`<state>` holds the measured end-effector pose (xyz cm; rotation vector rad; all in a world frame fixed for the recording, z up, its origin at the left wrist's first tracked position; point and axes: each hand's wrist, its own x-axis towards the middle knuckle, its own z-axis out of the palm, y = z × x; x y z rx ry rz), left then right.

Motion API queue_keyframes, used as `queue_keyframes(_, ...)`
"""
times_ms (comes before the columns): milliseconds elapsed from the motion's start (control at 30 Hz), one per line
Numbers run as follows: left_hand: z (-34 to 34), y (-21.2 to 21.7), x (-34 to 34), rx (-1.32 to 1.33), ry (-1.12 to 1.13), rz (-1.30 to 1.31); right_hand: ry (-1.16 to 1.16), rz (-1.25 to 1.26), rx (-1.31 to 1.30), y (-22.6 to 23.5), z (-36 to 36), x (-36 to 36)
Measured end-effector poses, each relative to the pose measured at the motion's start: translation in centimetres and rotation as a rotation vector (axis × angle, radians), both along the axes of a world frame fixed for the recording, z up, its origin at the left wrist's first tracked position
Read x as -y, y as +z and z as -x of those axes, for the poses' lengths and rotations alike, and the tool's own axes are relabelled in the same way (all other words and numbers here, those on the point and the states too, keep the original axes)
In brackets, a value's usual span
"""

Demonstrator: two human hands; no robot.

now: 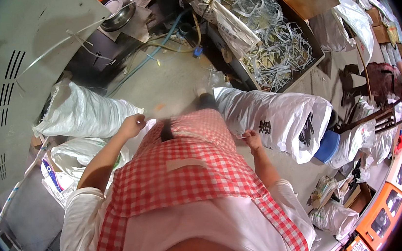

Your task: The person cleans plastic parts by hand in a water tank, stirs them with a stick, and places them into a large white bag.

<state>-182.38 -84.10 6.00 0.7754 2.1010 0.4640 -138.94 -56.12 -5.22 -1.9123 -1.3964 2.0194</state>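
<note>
My left hand (134, 125) is closed, fingers curled, beside the end of a filled white woven sack (87, 112). Whether anything is inside those fingers is hidden. On the other side, the fingertips of my right hand (252, 139) are pinched together next to a large white sack (279, 122) with dark printing. What they pinch, if anything, is too small to make out. Between my hands hangs the red-and-white checked apron (189, 156) that I wear.
A dark open bin (319, 59) of tangled pale plastic strips stands ahead on the right. Hoses (143, 63) cross the floor ahead. A grey machine panel (24, 70) rises at left. A blue stool (328, 146), a wooden chair (379, 119) and more sacks (336, 219) are at right.
</note>
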Motion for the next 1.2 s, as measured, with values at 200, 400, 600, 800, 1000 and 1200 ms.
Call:
queue_keyframes(200,-0.5,-1.4,-1.4,0.049,-0.029,-0.094,-0.063,0.167,-0.207,-3.0,-4.4,1.9)
queue_keyframes(400,1.2,-6.0,1.5,0.573,0.273,-0.442,0.027,-0.015,0.024,4.8,2.1,0.7)
queue_keyframes(600,1.2,-6.4,3.4,0.114,-0.094,-0.415,0.033,-0.035,-0.002,4.4,2.3,0.6)
queue_keyframes(800,2.0,-3.2,4.1,-0.001,0.117,-0.143,-0.008,0.049,0.120,1.0,1.6,0.5)
queue_keyframes(1000,2.9,-2.1,4.1,-0.085,-0.047,-0.045,0.007,-0.016,-0.063,2.5,4.1,0.8)
queue_keyframes(1200,1.1,-3.2,1.6,0.146,0.076,-0.166,-0.020,0.021,-0.052,5.4,3.9,1.4)
